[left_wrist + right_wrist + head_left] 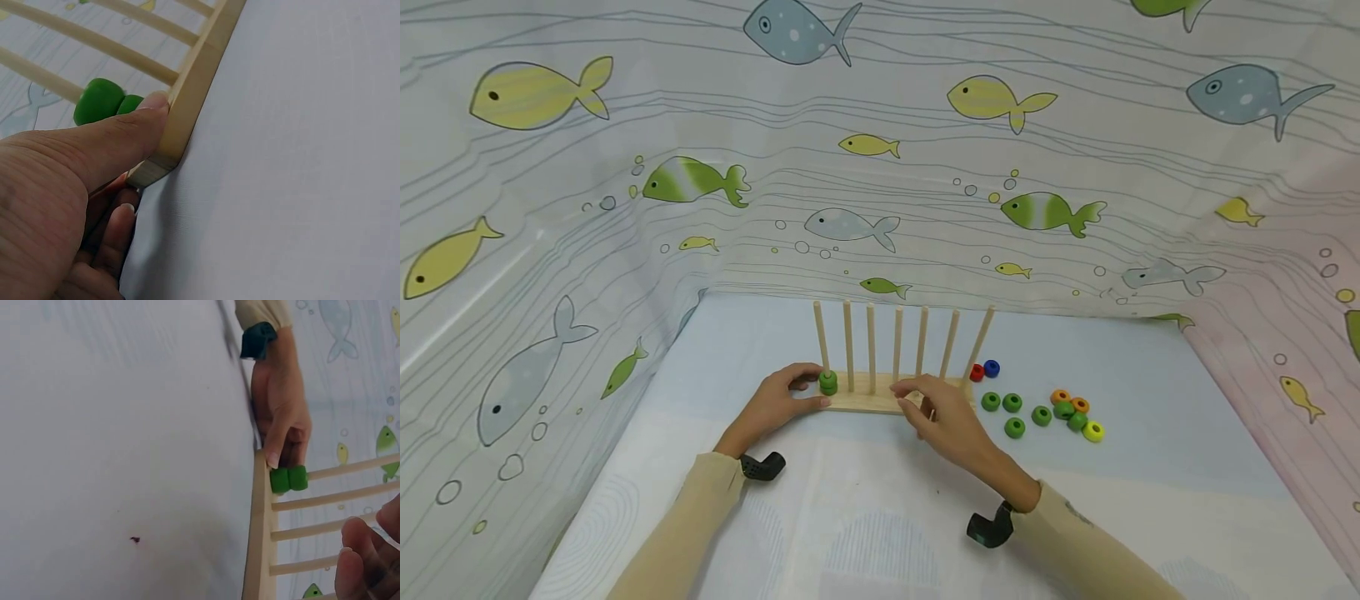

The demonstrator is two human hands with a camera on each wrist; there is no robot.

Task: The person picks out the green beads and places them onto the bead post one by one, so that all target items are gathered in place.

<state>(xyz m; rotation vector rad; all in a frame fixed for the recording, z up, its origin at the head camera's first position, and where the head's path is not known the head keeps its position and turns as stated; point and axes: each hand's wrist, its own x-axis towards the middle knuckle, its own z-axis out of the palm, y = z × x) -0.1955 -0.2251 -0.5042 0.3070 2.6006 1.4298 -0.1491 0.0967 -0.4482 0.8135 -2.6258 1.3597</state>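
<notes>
A wooden peg rack (865, 402) lies across the table, several upright pegs along its base. Two green beads (828, 383) are stacked at the bottom of its leftmost peg. My left hand (778, 398) grips the left end of the base; in the left wrist view the thumb (134, 128) lies along its edge beside the beads, the other fingers curling round the end. Over the middle-right part of the rack hovers my right hand (951, 421), fingers loosely bent and thumb apart. No bead shows between its fingertips (351, 569) in the right wrist view.
Right of the rack lie loose green beads (1015, 427), orange beads (1060, 397) and a yellow bead (1093, 431). A red bead (977, 372) and a blue bead (992, 368) sit near its right end. Fish-patterned sheeting (925, 183) rises behind and at both sides.
</notes>
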